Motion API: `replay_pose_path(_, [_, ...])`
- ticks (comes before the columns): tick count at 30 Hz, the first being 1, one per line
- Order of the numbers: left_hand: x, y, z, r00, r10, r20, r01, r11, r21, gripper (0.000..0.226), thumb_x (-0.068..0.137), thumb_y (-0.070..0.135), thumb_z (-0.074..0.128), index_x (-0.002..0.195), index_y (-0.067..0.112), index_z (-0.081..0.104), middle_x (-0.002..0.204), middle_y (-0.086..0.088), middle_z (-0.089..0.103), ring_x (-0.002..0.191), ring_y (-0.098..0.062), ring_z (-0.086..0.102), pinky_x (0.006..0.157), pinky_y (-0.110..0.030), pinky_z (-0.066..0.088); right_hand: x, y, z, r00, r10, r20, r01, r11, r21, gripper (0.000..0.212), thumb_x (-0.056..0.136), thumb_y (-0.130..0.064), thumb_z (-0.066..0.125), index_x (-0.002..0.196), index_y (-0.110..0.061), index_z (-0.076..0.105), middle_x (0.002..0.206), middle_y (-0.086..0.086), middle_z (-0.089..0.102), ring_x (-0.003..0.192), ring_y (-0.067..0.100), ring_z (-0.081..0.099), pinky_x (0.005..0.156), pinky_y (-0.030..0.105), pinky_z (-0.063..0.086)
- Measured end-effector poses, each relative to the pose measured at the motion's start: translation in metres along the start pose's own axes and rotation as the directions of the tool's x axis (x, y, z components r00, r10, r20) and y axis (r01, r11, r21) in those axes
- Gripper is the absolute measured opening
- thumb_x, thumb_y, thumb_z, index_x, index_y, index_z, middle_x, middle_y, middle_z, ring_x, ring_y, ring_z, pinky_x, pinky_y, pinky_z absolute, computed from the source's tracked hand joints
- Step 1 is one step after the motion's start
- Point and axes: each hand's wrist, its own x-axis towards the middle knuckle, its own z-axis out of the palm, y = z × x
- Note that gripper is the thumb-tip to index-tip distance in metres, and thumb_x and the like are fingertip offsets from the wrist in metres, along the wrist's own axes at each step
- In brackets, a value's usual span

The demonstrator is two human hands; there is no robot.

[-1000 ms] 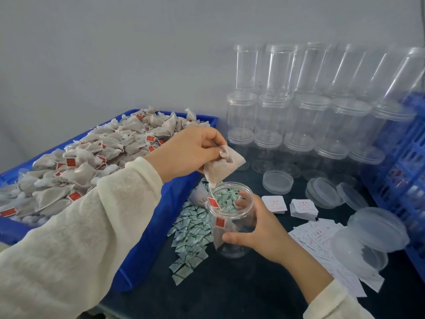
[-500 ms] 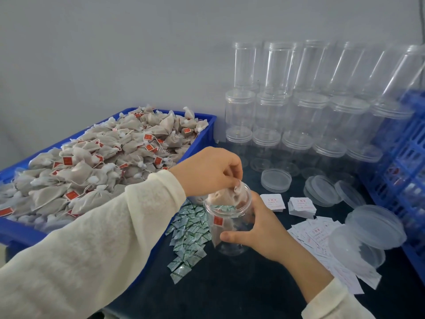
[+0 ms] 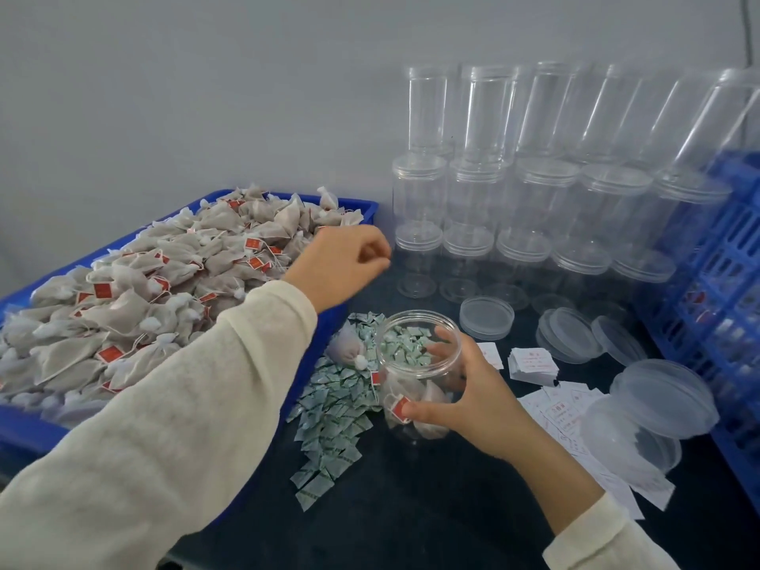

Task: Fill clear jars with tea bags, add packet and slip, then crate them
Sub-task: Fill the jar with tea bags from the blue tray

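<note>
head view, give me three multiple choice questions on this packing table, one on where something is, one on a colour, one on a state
1. Where do the small green packets lie?
A. in the blue tray
B. on the dark table, left of the open jar
C. on top of the stacked jars

2. What colour are the tags on the tea bags?
A. red
B. yellow
C. black

3. What is the state of the jar that the right hand holds?
A. lidded and full
B. lying on its side, empty
C. open, with a few tea bags at the bottom

Answers: 1 B, the packets spread on the table beside the jar. 2 A, red squares show across the pile. 3 C, its mouth is uncovered and bags sit low inside.
</note>
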Motion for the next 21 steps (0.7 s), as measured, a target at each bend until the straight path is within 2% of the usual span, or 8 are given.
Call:
replay_pose_path(2, [0.007,-0.021,0.01,0.998,-0.041,0.051,0.029,0.977,0.213,0.019,0.093,0.017,0.059,0.11,0.013,0.067,0.106,-0.003,0.069,0.096,-0.017,0.062,0.092,-0.032,0.049,-0.001,0.003,-0.004,1.0,0.014,-0.014,-0.014,1.0,0.023,0.09,0.053,-0.034,0.094,0.117,-0.059,0.036,0.125,-0.032,0.049,0.116,-0.008,0.051,0.096,0.015,0.042])
replay_pose_path(5, [0.006,-0.041,0.045,0.92,-0.127,0.37,-0.093,0.846,0.524,0.033,0.092,0.013,0.058,0.124,0.018,0.06,0.124,-0.004,0.059,0.114,-0.023,0.054,0.096,-0.039,0.047,-0.003,0.006,-0.009,0.999,0.024,-0.021,-0.023,0.999,0.038,0.091,0.054,-0.03,0.094,0.118,-0.058,0.036,0.125,-0.031,0.048,0.108,-0.016,0.051,0.083,0.004,0.042])
replay_pose_path(7, [0.003,-0.049,0.066,0.823,-0.206,0.529,-0.187,0.781,0.595,0.042,0.089,0.012,0.06,0.13,0.022,0.056,0.131,-0.004,0.052,0.122,-0.025,0.048,0.096,-0.043,0.047,-0.004,0.009,-0.011,0.999,0.03,-0.027,-0.029,0.999,0.041,0.09,0.055,-0.029,0.094,0.118,-0.057,0.038,0.12,-0.033,0.051,0.105,-0.021,0.05,0.079,0.0,0.042])
replay_pose_path(9, [0.002,-0.053,0.08,0.753,-0.249,0.609,-0.249,0.749,0.614,0.037,0.091,0.015,0.059,0.128,0.022,0.056,0.131,-0.004,0.051,0.121,-0.026,0.049,0.095,-0.042,0.048,-0.005,0.013,-0.014,0.999,0.034,-0.03,-0.033,0.999,0.04,0.088,0.055,-0.027,0.094,0.118,-0.056,0.039,0.113,-0.039,0.054,0.104,-0.025,0.048,0.077,-0.003,0.04])
replay_pose_path(12, [0.003,-0.056,0.085,0.708,-0.326,0.627,-0.207,0.752,0.625,0.03,0.093,0.013,0.055,0.122,0.018,0.059,0.123,-0.006,0.058,0.111,-0.026,0.057,0.087,-0.035,0.049,-0.007,0.017,-0.017,0.999,0.04,-0.036,-0.039,0.999,0.026,0.088,0.055,-0.028,0.094,0.117,-0.056,0.038,0.11,-0.049,0.048,0.104,-0.026,0.047,0.076,-0.004,0.038])
replay_pose_path(15, [0.007,-0.05,0.078,0.71,-0.357,0.607,-0.217,0.709,0.671,0.027,0.089,0.011,0.058,0.116,0.013,0.061,0.113,-0.008,0.06,0.1,-0.027,0.061,0.072,-0.032,0.045,-0.008,0.019,-0.019,0.998,0.047,-0.037,-0.048,0.999,-0.008,0.089,0.054,-0.033,0.094,0.114,-0.063,0.036,0.11,-0.051,0.046,0.104,-0.026,0.046,0.077,-0.005,0.038])
replay_pose_path(19, [0.007,-0.04,0.053,0.782,-0.273,0.56,-0.168,0.773,0.611,0.009,0.08,0.014,0.057,0.087,0.014,0.064,0.079,-0.001,0.056,0.076,-0.022,0.052,0.064,-0.031,0.043,-0.007,0.02,-0.019,0.997,0.058,-0.044,-0.06,0.997,-0.039,0.091,0.053,-0.037,0.094,0.115,-0.066,0.035,0.113,-0.043,0.05,0.106,-0.023,0.048,0.081,0.002,0.042])
replay_pose_path(21, [0.008,-0.031,0.03,0.81,-0.232,0.539,-0.119,0.835,0.538,0.011,0.084,0.019,0.059,0.091,0.018,0.067,0.084,0.001,0.061,0.081,-0.019,0.055,0.071,-0.03,0.046,-0.006,0.019,-0.017,0.997,0.066,-0.043,-0.068,0.997,-0.046,0.096,0.051,-0.04,0.094,0.123,-0.059,0.032,0.119,-0.036,0.049,0.11,-0.016,0.05,0.091,0.01,0.04])
